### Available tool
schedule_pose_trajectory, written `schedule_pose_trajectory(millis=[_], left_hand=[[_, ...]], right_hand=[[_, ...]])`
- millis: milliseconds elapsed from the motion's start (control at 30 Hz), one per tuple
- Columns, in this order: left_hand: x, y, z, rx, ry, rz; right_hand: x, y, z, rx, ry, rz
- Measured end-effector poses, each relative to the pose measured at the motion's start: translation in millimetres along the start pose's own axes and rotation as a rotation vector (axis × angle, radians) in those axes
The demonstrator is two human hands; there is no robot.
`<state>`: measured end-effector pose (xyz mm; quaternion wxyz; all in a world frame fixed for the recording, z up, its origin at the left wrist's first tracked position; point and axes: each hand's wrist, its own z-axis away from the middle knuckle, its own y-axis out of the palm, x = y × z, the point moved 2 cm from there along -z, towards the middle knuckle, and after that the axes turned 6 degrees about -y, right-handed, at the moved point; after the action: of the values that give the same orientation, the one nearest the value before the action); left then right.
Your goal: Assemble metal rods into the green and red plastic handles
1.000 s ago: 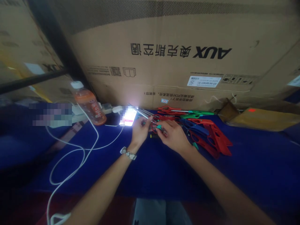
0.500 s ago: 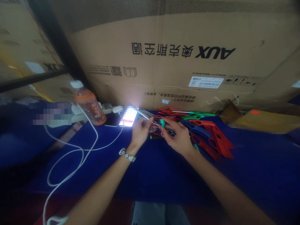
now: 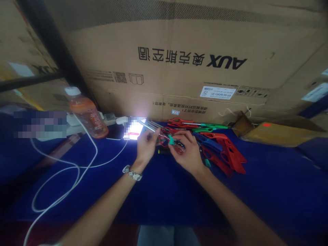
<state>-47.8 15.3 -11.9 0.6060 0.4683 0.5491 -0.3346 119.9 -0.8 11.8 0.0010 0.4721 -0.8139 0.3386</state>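
My left hand (image 3: 146,147), a watch on its wrist, is closed on a thin silver metal tube (image 3: 149,125) that points up and left. Thumb and fingers of my right hand (image 3: 186,150) pinch a small green plastic piece (image 3: 171,139) close to the tube's near end. Reddish parts and thin wires show between the two hands, partly covered by fingers; how they join I cannot tell. Just beyond and right of my right hand lie several plastic-handled tools with metal tubes, looking like stove lighters: red (image 3: 232,153), blue (image 3: 208,141) and green (image 3: 211,128).
A lit phone (image 3: 133,130) lies left of my hands, beside an orange drink bottle (image 3: 88,114) and a looping white cable (image 3: 77,184). A large cardboard box (image 3: 166,41) stands behind the blue tabletop (image 3: 164,191). At right is a yellow packet (image 3: 271,135).
The green piece in my right fingers has shifted and turned slightly by the tube's end. My left hand keeps its grip. The whole view has moved a little.
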Motion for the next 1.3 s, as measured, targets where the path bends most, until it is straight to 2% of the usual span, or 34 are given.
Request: schedule_pose_trajectory(millis=[100,200,300,500,700,867,1033,1300], left_hand=[[1.4,1.8,3.2,-0.059,0.017,0.035],[2.2,4.1,5.8,-0.069,0.018,0.074],[2.5,5.7,6.9,-0.061,0.005,0.086],[0.1,8.5,9.4,-0.036,-0.065,0.126],[0.4,9.6,9.9,-0.028,-0.059,0.112],[3.8,10.7,10.3,-0.029,-0.037,0.079],[3.3,11.0,10.0,-0.038,-0.026,0.084],[5.8,12.0,11.2,-0.020,-0.100,0.128]], right_hand=[[4.2,8.1,2.0,0.071,-0.094,0.087],[2.1,15.6,2.6,0.077,-0.128,0.101],[-4.9,19.9,2.1,0.060,-0.076,0.038],[-15.3,22.2,-1.8,0.049,0.145,-0.291],[-16.7,20.6,-4.0,0.088,0.144,-0.308],[-20.3,23.6,1.7,0.088,0.244,-0.390],[-19.7,23.3,4.4,0.051,0.281,-0.454],[-23.2,20.7,-0.4,0.095,0.196,-0.334]])
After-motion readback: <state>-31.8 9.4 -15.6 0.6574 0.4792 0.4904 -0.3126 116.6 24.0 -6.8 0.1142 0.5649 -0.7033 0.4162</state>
